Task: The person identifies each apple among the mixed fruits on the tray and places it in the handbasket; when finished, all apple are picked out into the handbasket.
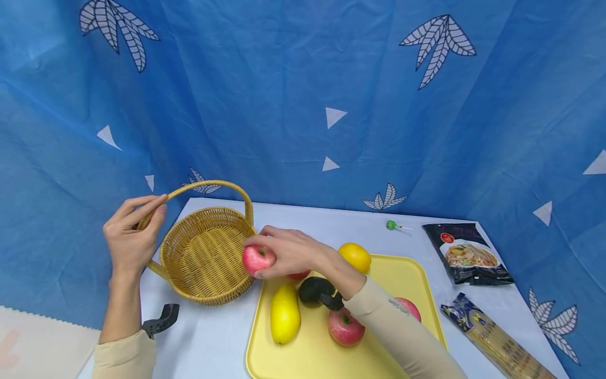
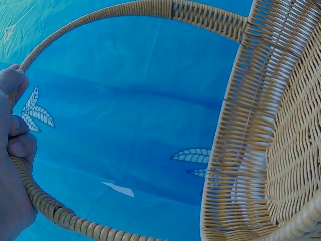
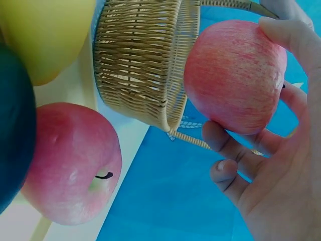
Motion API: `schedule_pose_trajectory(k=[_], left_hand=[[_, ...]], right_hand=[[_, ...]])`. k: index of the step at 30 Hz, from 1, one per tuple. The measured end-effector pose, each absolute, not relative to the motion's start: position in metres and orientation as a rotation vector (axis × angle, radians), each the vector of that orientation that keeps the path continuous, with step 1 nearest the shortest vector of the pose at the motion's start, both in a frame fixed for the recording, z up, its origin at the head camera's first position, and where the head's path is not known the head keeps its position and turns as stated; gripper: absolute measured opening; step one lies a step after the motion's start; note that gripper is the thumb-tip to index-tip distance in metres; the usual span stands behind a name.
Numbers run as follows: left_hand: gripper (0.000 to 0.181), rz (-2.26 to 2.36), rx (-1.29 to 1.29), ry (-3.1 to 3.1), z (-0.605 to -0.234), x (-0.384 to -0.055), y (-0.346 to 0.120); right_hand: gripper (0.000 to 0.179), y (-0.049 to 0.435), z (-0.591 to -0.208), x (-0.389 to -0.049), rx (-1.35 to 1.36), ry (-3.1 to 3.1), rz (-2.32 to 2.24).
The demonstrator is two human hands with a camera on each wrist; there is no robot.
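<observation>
My left hand (image 1: pixel 134 231) grips the arched handle of a wicker basket (image 1: pixel 213 263), fingers and thumb curled round it in the left wrist view. The basket's floor shows bare weave. Between thumb and fingers, my right hand (image 1: pixel 295 250) holds a red apple (image 3: pixel 235 75) at the basket's right rim, above table height. Under that hand, a second apple (image 3: pixel 75 160) sits on the yellow tray (image 1: pixel 312 358), mostly hidden in the head view. A yellow mango-shaped fruit (image 1: pixel 285 314) and a dark rounded fruit (image 1: pixel 311 291) lie beside it.
More apples (image 1: pixel 346 327) and an orange-yellow round fruit (image 1: pixel 355 257) are on the tray, partly behind my right forearm. To the right lie a green lollipop (image 1: pixel 391 225), a black food packet (image 1: pixel 466 252) and a pack of noodles (image 1: pixel 497 337). A blue curtain (image 1: pixel 293 105) hangs behind.
</observation>
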State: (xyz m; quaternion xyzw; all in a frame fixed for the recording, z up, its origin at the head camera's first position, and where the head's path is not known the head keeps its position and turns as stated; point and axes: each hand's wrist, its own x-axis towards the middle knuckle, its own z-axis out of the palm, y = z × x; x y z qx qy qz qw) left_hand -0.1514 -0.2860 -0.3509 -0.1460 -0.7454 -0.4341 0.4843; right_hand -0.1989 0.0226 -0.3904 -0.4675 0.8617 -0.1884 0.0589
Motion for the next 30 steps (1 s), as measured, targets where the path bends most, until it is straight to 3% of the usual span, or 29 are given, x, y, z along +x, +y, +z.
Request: schedule_pose_trajectory(k=[30], left_hand=[[0.017,-1.048,-0.336,-1.819,-0.353,-0.154,-0.289]], right_hand=[[0.065,-0.009,-0.389,-0.207,-1.421,2.547,-0.576]])
